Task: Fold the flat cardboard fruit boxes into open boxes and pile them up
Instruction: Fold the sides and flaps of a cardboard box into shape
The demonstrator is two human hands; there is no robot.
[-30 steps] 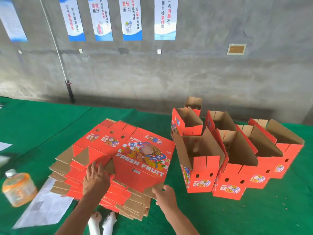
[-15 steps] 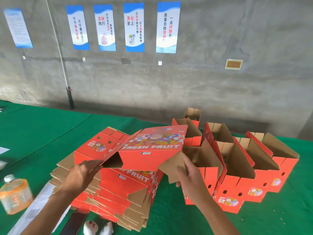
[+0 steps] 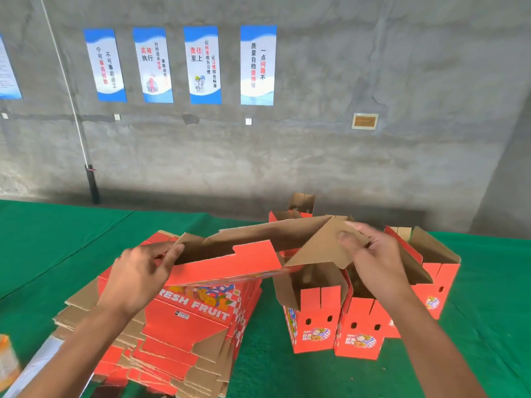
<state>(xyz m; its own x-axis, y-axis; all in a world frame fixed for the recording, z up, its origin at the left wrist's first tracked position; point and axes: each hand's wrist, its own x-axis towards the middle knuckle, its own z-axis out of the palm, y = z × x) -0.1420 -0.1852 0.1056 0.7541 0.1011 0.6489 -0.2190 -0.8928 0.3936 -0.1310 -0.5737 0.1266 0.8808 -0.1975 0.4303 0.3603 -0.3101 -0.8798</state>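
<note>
Both hands hold one half-opened box (image 3: 253, 254) in the air between them: the left hand (image 3: 143, 274) grips its left end, the right hand (image 3: 373, 254) pinches a brown flap. Flat boxes (image 3: 186, 326) lie beneath the left hand, folded boxes (image 3: 330, 320) beneath the right.

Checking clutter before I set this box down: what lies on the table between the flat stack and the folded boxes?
Head view: bare green cloth separates the flat stack from the folded boxes.

Head view, down over table (image 3: 488, 282)
</note>
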